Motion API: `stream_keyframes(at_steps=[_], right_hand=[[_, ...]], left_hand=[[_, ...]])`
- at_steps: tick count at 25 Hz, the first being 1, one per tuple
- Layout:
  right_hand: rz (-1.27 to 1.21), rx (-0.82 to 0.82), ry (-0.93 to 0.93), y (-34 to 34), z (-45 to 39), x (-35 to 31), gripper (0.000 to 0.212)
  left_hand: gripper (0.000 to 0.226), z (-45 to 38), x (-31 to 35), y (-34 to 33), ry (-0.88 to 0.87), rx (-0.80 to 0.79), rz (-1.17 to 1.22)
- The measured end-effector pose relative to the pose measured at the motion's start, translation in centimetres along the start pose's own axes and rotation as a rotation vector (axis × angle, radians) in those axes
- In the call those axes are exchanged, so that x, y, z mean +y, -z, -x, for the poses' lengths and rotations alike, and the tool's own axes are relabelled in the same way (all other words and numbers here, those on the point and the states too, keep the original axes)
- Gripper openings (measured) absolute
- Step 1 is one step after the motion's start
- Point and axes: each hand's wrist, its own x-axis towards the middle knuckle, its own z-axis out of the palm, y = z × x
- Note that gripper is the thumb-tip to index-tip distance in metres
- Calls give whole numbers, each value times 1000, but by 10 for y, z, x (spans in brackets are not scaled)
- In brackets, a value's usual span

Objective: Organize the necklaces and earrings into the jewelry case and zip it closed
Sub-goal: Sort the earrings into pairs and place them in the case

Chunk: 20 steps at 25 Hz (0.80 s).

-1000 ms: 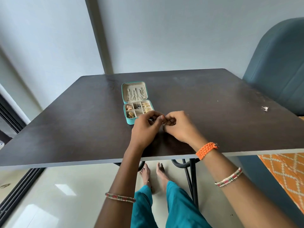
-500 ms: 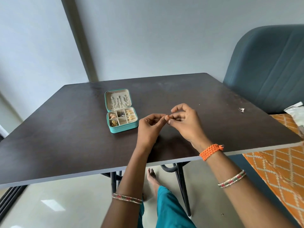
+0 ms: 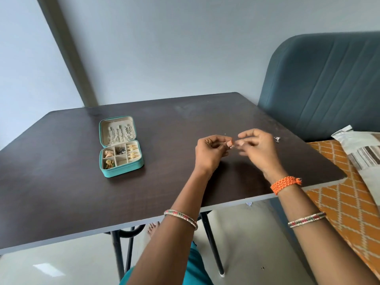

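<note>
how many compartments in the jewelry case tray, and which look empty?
6, in a grid of two rows by three in the lower half of the open teal jewelry case. Five hold jewelry; the near middle compartment looks empty, though tiny pieces could be missed.

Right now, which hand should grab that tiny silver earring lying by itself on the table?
The right hand. The loose silver earring lies on the table just beyond it, while the left hand is farther away, on the side of the open jewelry case.

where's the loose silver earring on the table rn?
Head view: the loose silver earring lies on the dark table near its right edge, just right of the right hand, far from the open teal jewelry case.
</note>
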Motion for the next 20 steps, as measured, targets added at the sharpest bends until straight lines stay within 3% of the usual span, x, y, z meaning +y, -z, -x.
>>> stream_keyframes(at_steps=[4, 7, 10, 16, 20], right_hand=[[468, 347, 64, 53, -28, 31, 12], [617, 274, 21, 74, -44, 53, 14], [599, 211, 32, 78, -52, 58, 21], [569, 226, 23, 77, -57, 56, 5], [347, 144, -55, 74, -49, 40, 3]], left_hand=[[11, -16, -7, -16, 10, -8, -135], [9, -24, -11, -16, 16, -47, -220], [9, -26, -17, -14, -1, -89, -266], [18, -27, -20, -13, -12, -127, -277], [16, -21, -10, -12, 3, -117, -147]])
